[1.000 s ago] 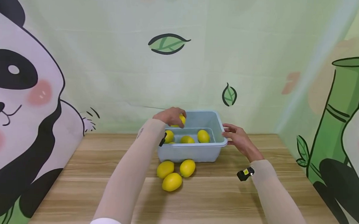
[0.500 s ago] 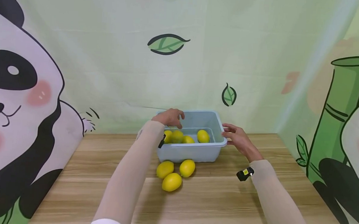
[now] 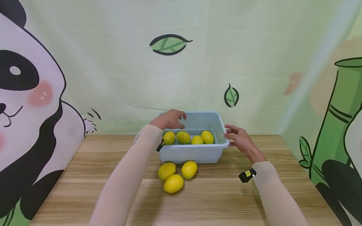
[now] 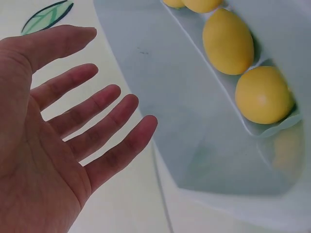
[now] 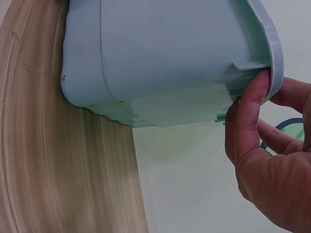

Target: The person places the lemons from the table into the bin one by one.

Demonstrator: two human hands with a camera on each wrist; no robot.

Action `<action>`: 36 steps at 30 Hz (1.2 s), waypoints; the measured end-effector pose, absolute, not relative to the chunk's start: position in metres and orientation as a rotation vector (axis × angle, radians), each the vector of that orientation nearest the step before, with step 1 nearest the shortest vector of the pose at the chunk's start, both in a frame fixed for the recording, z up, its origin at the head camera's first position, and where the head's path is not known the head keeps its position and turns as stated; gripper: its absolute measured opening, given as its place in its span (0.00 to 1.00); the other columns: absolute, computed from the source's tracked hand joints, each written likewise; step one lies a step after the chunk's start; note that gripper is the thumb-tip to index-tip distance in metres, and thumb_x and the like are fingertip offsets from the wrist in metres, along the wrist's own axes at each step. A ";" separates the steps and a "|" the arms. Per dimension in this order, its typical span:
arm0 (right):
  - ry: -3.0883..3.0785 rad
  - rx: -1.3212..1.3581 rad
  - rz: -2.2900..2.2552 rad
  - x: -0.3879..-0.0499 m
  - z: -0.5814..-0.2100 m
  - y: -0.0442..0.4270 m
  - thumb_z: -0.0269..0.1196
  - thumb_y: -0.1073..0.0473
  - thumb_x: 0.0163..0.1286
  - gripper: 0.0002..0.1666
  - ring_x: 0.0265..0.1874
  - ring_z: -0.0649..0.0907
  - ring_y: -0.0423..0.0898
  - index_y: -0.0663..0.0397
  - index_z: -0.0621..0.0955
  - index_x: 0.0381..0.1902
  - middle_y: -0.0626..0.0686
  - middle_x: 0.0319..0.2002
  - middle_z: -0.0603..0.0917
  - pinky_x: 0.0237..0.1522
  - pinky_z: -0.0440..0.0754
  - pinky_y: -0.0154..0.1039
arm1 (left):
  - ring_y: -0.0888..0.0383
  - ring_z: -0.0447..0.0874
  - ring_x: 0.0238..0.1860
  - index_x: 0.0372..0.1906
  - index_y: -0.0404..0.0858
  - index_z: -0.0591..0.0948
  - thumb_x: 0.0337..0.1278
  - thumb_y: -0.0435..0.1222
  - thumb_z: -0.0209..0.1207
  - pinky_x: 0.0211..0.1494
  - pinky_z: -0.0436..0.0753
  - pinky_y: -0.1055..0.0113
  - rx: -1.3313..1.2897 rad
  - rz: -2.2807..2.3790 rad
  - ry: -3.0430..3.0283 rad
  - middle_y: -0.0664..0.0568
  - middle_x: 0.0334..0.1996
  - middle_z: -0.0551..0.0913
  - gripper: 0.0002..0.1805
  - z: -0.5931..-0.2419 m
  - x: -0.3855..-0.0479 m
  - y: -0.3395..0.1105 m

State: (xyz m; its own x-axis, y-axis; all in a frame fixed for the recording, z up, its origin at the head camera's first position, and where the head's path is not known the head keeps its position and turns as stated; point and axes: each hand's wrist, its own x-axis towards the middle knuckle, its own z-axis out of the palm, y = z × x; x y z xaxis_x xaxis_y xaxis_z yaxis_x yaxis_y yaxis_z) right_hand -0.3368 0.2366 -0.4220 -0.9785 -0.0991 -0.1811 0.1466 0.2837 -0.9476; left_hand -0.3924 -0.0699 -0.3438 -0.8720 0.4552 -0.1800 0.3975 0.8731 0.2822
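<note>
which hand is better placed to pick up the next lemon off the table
Probably the left hand: it holds nothing, and the three loose lemons lie mostly before the left half of the bin. The right hand grips the bin.

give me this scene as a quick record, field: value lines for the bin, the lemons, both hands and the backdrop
bin: pale blue, upright on the wooden table
lemons in bin: four visible in the head view; more could be hidden
lemons on table: three, grouped in front of the bin
left hand: raised at the bin's left end, fingers relaxed and apart, holding nothing
right hand: grips the bin at its right end
backdrop: pale green, printed with leaves and bamboo
</note>
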 end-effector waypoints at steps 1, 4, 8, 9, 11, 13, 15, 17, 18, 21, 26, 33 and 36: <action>2.346 0.042 -1.765 -0.337 -0.422 0.237 0.55 0.59 0.73 0.33 0.64 0.72 0.62 0.49 0.63 0.74 0.62 0.69 0.67 0.57 0.82 0.47 | 0.50 0.74 0.62 0.64 0.48 0.73 0.62 0.46 0.60 0.65 0.75 0.52 0.663 0.344 2.812 0.46 0.65 0.74 0.26 -0.343 -0.390 -0.071; 2.347 0.044 -1.764 -0.338 -0.423 0.238 0.56 0.59 0.73 0.33 0.64 0.73 0.62 0.49 0.63 0.74 0.61 0.69 0.67 0.57 0.82 0.47 | 0.50 0.74 0.61 0.64 0.47 0.73 0.63 0.46 0.59 0.66 0.75 0.53 0.700 0.337 2.834 0.47 0.65 0.74 0.26 -0.341 -0.384 -0.073; 2.347 0.042 -1.765 -0.338 -0.423 0.238 0.56 0.59 0.73 0.33 0.63 0.73 0.61 0.49 0.63 0.74 0.61 0.69 0.67 0.58 0.82 0.47 | 0.51 0.73 0.61 0.65 0.46 0.73 0.64 0.47 0.58 0.66 0.75 0.55 0.744 0.334 2.861 0.49 0.64 0.74 0.26 -0.339 -0.375 -0.076; 2.347 0.040 -1.765 -0.338 -0.423 0.238 0.56 0.59 0.73 0.33 0.63 0.73 0.61 0.49 0.64 0.74 0.61 0.69 0.67 0.57 0.82 0.47 | 0.51 0.73 0.61 0.65 0.46 0.73 0.64 0.47 0.58 0.66 0.74 0.55 0.752 0.337 2.867 0.49 0.64 0.74 0.26 -0.338 -0.372 -0.077; 2.347 0.038 -1.766 -0.338 -0.422 0.237 0.56 0.59 0.73 0.32 0.62 0.74 0.61 0.49 0.64 0.74 0.61 0.69 0.68 0.58 0.82 0.47 | 0.52 0.73 0.61 0.65 0.47 0.73 0.64 0.48 0.58 0.66 0.74 0.55 0.767 0.340 2.882 0.49 0.65 0.73 0.26 -0.336 -0.367 -0.078; 2.347 0.037 -1.764 -0.338 -0.423 0.238 0.56 0.59 0.73 0.32 0.62 0.74 0.60 0.49 0.64 0.74 0.61 0.69 0.67 0.58 0.82 0.48 | 0.52 0.73 0.61 0.65 0.48 0.73 0.64 0.48 0.58 0.67 0.74 0.55 0.784 0.339 2.897 0.50 0.66 0.72 0.26 -0.335 -0.361 -0.079; 2.347 0.036 -1.765 -0.339 -0.423 0.238 0.56 0.58 0.73 0.33 0.62 0.74 0.60 0.49 0.64 0.74 0.62 0.69 0.67 0.58 0.82 0.47 | 0.51 0.74 0.61 0.65 0.49 0.73 0.64 0.48 0.57 0.66 0.74 0.54 0.798 0.338 2.912 0.50 0.67 0.71 0.25 -0.334 -0.355 -0.080; 2.348 0.038 -1.763 -0.339 -0.423 0.238 0.56 0.58 0.73 0.33 0.62 0.74 0.60 0.49 0.64 0.74 0.62 0.69 0.67 0.58 0.82 0.47 | 0.50 0.74 0.61 0.65 0.49 0.73 0.64 0.49 0.57 0.66 0.75 0.53 0.819 0.336 2.929 0.49 0.68 0.70 0.25 -0.332 -0.350 -0.080; 2.347 0.040 -1.765 -0.339 -0.424 0.238 0.56 0.59 0.73 0.33 0.63 0.74 0.60 0.49 0.64 0.74 0.61 0.69 0.67 0.58 0.82 0.47 | 0.50 0.75 0.61 0.65 0.49 0.73 0.64 0.49 0.57 0.66 0.75 0.53 0.832 0.335 2.937 0.49 0.68 0.70 0.25 -0.332 -0.347 -0.081; 2.346 0.040 -1.767 -0.340 -0.424 0.238 0.56 0.59 0.73 0.32 0.63 0.73 0.61 0.49 0.64 0.74 0.62 0.69 0.67 0.58 0.82 0.47 | 0.49 0.76 0.60 0.65 0.49 0.73 0.64 0.49 0.57 0.65 0.76 0.53 0.864 0.333 2.968 0.49 0.69 0.70 0.25 -0.332 -0.339 -0.082; 2.338 0.036 -1.780 -0.340 -0.424 0.237 0.56 0.59 0.73 0.32 0.63 0.73 0.61 0.49 0.64 0.74 0.62 0.69 0.67 0.58 0.82 0.47 | 0.50 0.77 0.60 0.65 0.49 0.73 0.64 0.49 0.58 0.64 0.77 0.54 0.907 0.319 2.999 0.50 0.69 0.70 0.26 -0.332 -0.328 -0.082; 2.334 0.031 -1.788 -0.340 -0.425 0.238 0.56 0.59 0.73 0.32 0.64 0.73 0.61 0.49 0.64 0.73 0.61 0.70 0.67 0.58 0.82 0.47 | 0.51 0.76 0.61 0.65 0.47 0.73 0.63 0.48 0.60 0.62 0.79 0.56 0.986 0.335 3.014 0.51 0.68 0.71 0.27 -0.334 -0.309 -0.084; 2.335 0.031 -1.785 -0.341 -0.426 0.239 0.56 0.59 0.73 0.32 0.64 0.73 0.61 0.49 0.64 0.73 0.61 0.69 0.67 0.57 0.82 0.46 | 0.51 0.78 0.60 0.65 0.46 0.74 0.62 0.47 0.61 0.61 0.80 0.56 1.026 0.339 3.037 0.51 0.67 0.72 0.27 -0.337 -0.301 -0.084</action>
